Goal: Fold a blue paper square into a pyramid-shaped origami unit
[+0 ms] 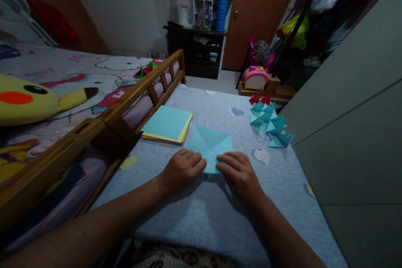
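A light blue paper sheet (pixel 210 142) with fold creases lies on a blue-grey cloth surface (pixel 207 213) in front of me. My left hand (pixel 182 169) rests on the sheet's near left edge, fingers curled and pressing the paper down. On the near right corner, my right hand (pixel 240 171) lies with its fingers pressed together on the paper. A stack of coloured square papers (pixel 167 124), blue on top and yellow beneath, sits to the left of the sheet.
Several folded blue and red paper pieces (pixel 270 122) lie at the right by a grey wall (pixel 354 109). A wooden bed rail (pixel 138 92) borders the left, with a yellow plush toy (pixel 34 98) on the bed. A dark shelf (pixel 196 50) and a door (pixel 257 12) stand behind.
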{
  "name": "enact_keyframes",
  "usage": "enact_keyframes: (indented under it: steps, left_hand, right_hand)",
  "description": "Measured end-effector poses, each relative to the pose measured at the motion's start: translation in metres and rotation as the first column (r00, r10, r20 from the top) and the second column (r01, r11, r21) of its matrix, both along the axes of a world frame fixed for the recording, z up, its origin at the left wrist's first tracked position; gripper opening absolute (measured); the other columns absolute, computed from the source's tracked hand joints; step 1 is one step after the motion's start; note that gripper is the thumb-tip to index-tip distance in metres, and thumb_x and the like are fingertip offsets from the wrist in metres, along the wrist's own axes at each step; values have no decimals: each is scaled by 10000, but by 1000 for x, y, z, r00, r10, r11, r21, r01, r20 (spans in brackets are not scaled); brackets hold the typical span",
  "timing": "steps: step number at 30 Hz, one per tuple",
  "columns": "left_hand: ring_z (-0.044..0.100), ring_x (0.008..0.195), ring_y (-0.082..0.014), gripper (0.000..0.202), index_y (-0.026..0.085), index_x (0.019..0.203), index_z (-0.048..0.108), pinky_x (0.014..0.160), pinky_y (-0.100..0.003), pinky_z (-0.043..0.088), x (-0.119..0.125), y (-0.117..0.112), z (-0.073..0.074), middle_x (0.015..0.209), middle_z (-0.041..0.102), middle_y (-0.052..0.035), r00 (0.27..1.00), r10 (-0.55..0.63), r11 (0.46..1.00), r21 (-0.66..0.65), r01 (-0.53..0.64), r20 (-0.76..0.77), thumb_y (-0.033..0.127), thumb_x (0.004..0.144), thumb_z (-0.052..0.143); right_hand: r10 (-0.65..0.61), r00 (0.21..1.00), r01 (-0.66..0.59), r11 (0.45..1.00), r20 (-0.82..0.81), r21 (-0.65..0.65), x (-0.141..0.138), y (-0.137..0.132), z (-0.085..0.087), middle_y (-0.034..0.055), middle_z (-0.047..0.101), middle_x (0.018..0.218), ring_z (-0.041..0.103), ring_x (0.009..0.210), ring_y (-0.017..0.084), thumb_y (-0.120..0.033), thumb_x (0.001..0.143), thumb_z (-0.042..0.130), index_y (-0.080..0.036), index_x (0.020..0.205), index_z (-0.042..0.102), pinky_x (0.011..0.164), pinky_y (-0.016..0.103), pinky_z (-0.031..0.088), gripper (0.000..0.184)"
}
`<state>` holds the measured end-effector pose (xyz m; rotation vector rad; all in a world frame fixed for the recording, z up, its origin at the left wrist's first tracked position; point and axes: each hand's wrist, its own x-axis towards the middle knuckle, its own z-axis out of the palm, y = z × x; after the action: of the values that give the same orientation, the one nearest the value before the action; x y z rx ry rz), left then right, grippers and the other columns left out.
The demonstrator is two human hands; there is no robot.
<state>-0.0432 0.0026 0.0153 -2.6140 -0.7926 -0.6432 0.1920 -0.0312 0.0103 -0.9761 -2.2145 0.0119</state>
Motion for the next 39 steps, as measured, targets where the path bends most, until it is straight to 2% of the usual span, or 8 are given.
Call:
enact_keyframes:
  steps: [4, 9, 16, 22, 26, 31, 36, 39]
  left_hand:
    - [605, 851, -233, 98, 185, 926, 607, 765, -375, 487, 1, -5, -2, 939, 690, -77, 1000, 3, 980, -198, -3, 0, 114, 893, 547]
    - [497, 1328, -316, 619, 164, 1303, 518, 1080, -530, 429, -14, 2, -5, 1387, 601, -134, 990, -122, 860, -491, 140, 69, 66, 694, 578]
    - [645, 1191, -244, 343, 208, 1188, 643, 1005, -460, 541, -24, 16, -24, 1201, 725, -108, 951, -167, 774, -563, 289, 259, 110, 888, 508]
    - [689, 1120, -188, 344, 242, 1173, 664, 984, -391, 567, -23, 14, -13, 1144, 752, -72, 929, -135, 727, -603, 330, 345, 105, 925, 469]
    - [691, 1124, -204, 283, 241, 1149, 671, 970, -410, 567, -27, 12, -10, 1110, 762, -73, 935, -118, 720, -620, 313, 335, 154, 945, 495]
    - [718, 986, -220, 126, 221, 985, 712, 865, -401, 574, -20, 8, -13, 1038, 766, -85, 919, 88, 697, -683, 219, 384, 269, 919, 617]
    - [656, 695, -170, 176, 188, 775, 636, 658, -310, 528, -9, 3, -13, 753, 697, -37, 852, 320, 564, -806, 180, 414, 266, 915, 565]
    - [605, 611, -143, 90, 184, 930, 594, 579, -263, 467, -6, 1, -14, 694, 637, 12, 800, 424, 488, -852, 192, 423, 264, 895, 572]
  right_hand:
    - [47, 998, -50, 996, -45, -71, 6, 3, -5, 81, 748, 1148, 644, 1101, 243, -117, 953, 518, -203, 1056, 692, 942, 453, 503, 220]
    - [70, 988, -102, 964, -135, -244, 18, 4, -9, 80, 759, 1072, 698, 1025, 209, -104, 906, 505, -212, 1059, 687, 916, 424, 562, 262]
    - [-19, 975, -88, 885, -223, -457, 35, 6, 1, 54, 770, 1039, 729, 971, 199, -147, 871, 579, -243, 1072, 701, 889, 383, 579, 254]
    - [26, 975, -130, 874, -223, -468, 44, 13, 0, 62, 749, 1155, 651, 1205, 240, -114, 825, 581, -255, 1086, 677, 1058, 540, 471, 312]
    - [11, 974, -120, 875, -227, -469, 44, 13, -7, 55, 768, 1075, 699, 1095, 217, -110, 845, 529, -243, 1002, 682, 960, 466, 540, 257]
    - [-69, 981, -52, 811, -183, -583, 38, 10, 0, 43, 764, 961, 713, 891, 190, -173, 885, 525, -232, 1005, 695, 839, 369, 553, 217]
    - [-233, 959, 54, 710, -162, -702, 33, 11, 7, -6, 653, 712, 601, 662, 156, -262, 900, 513, -211, 822, 634, 642, 276, 468, 152]
    - [-326, 926, 103, 701, -189, -705, 28, 11, 3, -18, 596, 671, 547, 627, 149, -300, 886, 519, -207, 767, 587, 611, 268, 419, 165]
